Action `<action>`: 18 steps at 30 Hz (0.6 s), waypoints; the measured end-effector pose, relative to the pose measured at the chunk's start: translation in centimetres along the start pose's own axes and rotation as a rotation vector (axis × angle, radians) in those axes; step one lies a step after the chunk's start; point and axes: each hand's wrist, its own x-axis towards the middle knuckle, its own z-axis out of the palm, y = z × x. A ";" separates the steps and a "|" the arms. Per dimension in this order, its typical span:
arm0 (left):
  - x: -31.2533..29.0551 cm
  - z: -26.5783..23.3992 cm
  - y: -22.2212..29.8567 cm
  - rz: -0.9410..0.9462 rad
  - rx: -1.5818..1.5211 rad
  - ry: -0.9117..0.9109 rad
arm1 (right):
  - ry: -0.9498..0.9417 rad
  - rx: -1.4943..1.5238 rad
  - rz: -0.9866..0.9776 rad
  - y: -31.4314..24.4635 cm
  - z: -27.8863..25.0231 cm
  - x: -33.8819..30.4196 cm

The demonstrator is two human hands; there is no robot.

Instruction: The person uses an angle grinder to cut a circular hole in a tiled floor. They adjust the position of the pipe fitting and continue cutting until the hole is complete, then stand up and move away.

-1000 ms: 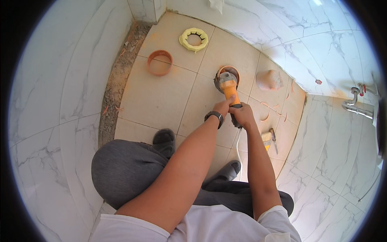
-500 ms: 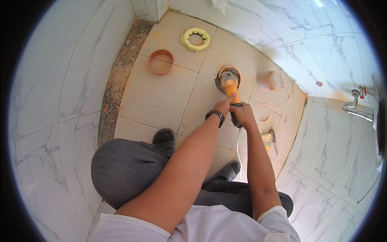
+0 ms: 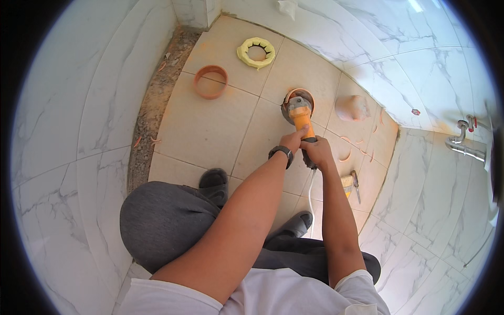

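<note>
Both hands hold a yellow and black angle grinder (image 3: 301, 114). My left hand (image 3: 292, 140) wraps round the yellow body, and my right hand (image 3: 318, 151) grips the dark rear handle. The grinder's grey head and guard lie over an orange-brown pipe ring (image 3: 306, 93) on the tiled floor; the disc is hidden, and I cannot tell whether it touches the ring. A white cord (image 3: 310, 197) runs from the handle back between my feet. Further left, a second orange-brown pipe ring (image 3: 211, 82) stands on the tiles.
A yellow taped ring (image 3: 255, 52) lies at the far side. Right of the grinder are a pale plastic bag (image 3: 352, 108), curved orange scraps (image 3: 345, 156) and a screwdriver (image 3: 356, 187). A rubble-filled gap (image 3: 152, 113) edges the left wall. Metal pipework (image 3: 464, 144) projects at right.
The grinder and both hands have shifted very slightly in the picture, and so has the whole floor. My grip looks the same.
</note>
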 end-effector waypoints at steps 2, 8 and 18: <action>-0.2 -0.1 0.2 0.013 -0.017 -0.014 | -0.009 0.009 -0.008 0.1 0.1 0.3; -0.3 0.0 0.3 0.010 -0.021 -0.026 | -0.017 0.015 0.026 -0.1 -0.1 0.0; 0.1 -0.3 0.4 0.006 -0.053 -0.021 | -0.048 0.083 0.011 -0.2 0.2 0.6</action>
